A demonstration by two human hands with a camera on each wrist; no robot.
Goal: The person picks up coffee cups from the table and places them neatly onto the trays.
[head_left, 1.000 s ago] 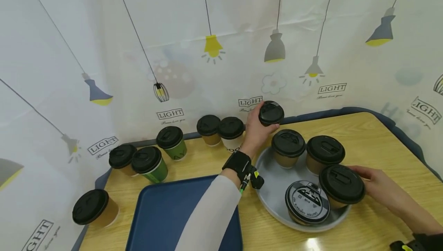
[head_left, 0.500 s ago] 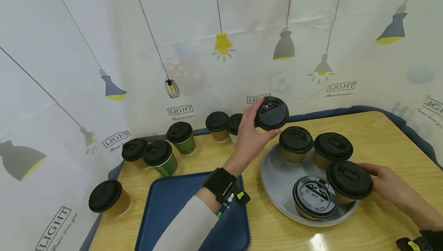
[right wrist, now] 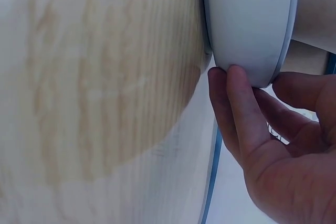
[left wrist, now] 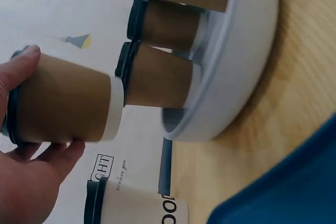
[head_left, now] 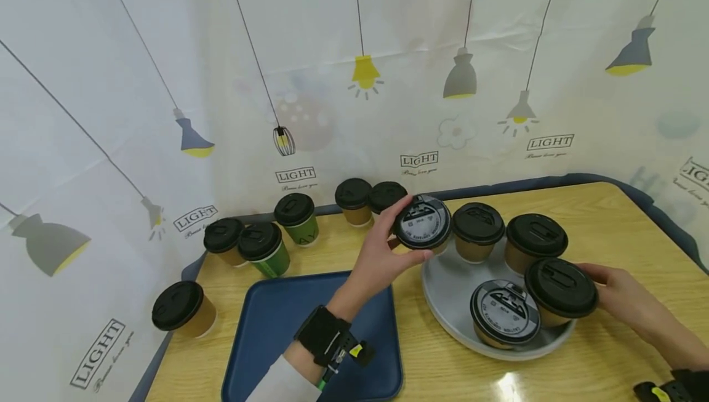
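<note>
My left hand [head_left: 382,260] grips a brown paper coffee cup [left wrist: 65,98] by its lid end, thumb on one side and fingers on the other. The lid is black with a silver printed sticker. It is held up at the left rim of a round grey tray [head_left: 450,294]. On that tray stand a black-lidded cup [head_left: 477,223], another at its right [head_left: 535,239], a third at the right rim [head_left: 560,288], and a sticker-lidded cup [head_left: 504,313] in front. My right hand [right wrist: 283,166] pinches the tray's right side, fingers against the outer wall and thumb at the rim.
A blue rectangular tray [head_left: 271,322] lies left of the grey one. Behind it stand a green cup [head_left: 301,229], a second green cup [head_left: 271,260] and several brown or white lidded cups. A brown cup [head_left: 199,319] stands at the far left. A printed curtain [head_left: 388,125] borders the table's back.
My left hand has brought the cup down and toward me, to the tray's left rim, turning it so the lid's sticker shows. My right hand has stayed at the tray. The head view has shifted.
</note>
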